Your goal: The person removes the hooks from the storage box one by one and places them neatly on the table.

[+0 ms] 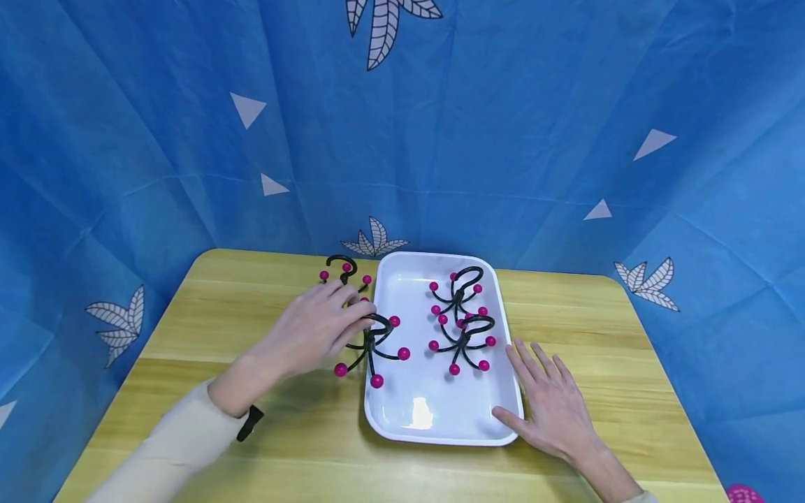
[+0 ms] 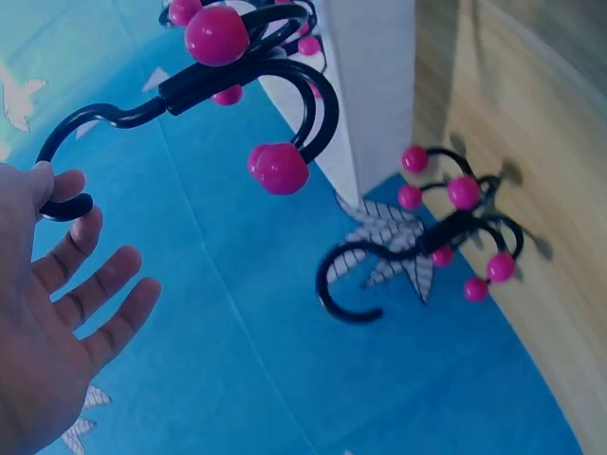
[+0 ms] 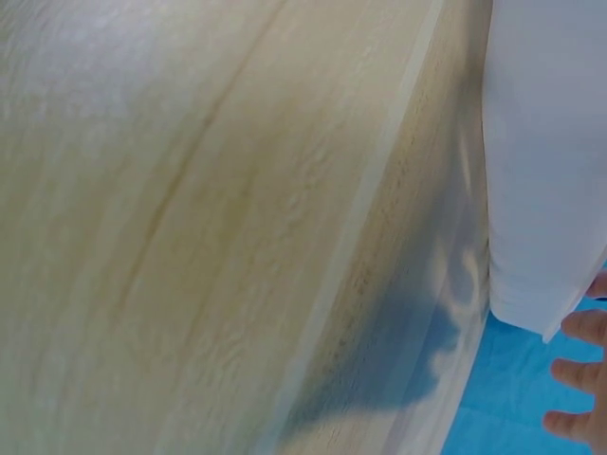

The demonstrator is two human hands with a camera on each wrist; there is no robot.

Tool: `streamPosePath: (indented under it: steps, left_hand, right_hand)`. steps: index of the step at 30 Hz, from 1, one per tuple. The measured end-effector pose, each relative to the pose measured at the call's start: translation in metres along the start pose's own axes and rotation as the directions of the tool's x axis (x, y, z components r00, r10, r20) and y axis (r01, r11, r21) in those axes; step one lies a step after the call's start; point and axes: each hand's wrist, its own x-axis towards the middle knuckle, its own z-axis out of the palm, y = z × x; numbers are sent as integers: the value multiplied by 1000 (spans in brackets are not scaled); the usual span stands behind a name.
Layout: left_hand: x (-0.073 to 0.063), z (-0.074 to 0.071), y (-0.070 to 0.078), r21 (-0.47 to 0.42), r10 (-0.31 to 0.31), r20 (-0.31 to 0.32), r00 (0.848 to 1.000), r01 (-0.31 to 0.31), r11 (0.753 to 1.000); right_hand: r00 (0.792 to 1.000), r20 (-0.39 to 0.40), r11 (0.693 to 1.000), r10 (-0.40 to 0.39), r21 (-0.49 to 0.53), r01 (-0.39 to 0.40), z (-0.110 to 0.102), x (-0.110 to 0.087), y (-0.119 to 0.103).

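Note:
My left hand [image 1: 314,325] pinches the curved end of a black hook hanger [image 2: 204,87] with pink ball tips between thumb and forefinger; the other fingers are loosely spread. The held hanger hangs over the left rim of the white tray [image 1: 434,419]. Two more such hangers, a rear one [image 1: 459,299] and a front one [image 1: 464,341], stand in the tray's right half. Another hanger [image 2: 446,232] stands on the table left of the tray, partly hidden by my left hand in the head view. My right hand [image 1: 553,402], fingers straight and spread, rests at the tray's right rim.
The tray stands on a wooden table [image 1: 578,307] with rounded far corners. A blue cloth [image 1: 440,140] with leaf and triangle prints hangs behind and around it. A black band [image 1: 250,423] is at the left sleeve's cuff.

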Motion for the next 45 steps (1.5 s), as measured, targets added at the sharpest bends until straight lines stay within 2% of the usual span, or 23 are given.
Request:
streamPosePath:
  steps: [10,18,22,28,35,45]
  left_hand:
    - [-19,-8,-26,-13,-41,-48,998,40,999]
    - [-33,-15,-44,26,-113,-58,992,115,993]
    - [-40,-17,-56,19,-138,-74,988,140,990]
    - [-51,-15,-79,6,-189,-40,981,190,982]
    - [-62,-9,-104,-13,-220,-27,975,220,975]
    - [-70,-3,-125,24,-242,-25,970,242,970]
  right_hand:
    - [1000,17,1000,9,0,-9,1,0,0]
    - [1000,-23,1000,-13,3,13,0,-1,0]
    - [1000,-8,1000,-6,4,6,0,-1,1]
    - [999,37,1000,15,6,-15,-1,-1,0]
    - [1000,4,1000,1,8,-1,1,-1,1]
    - [1000,-3,1000,-5,7,6,0,-1,1]
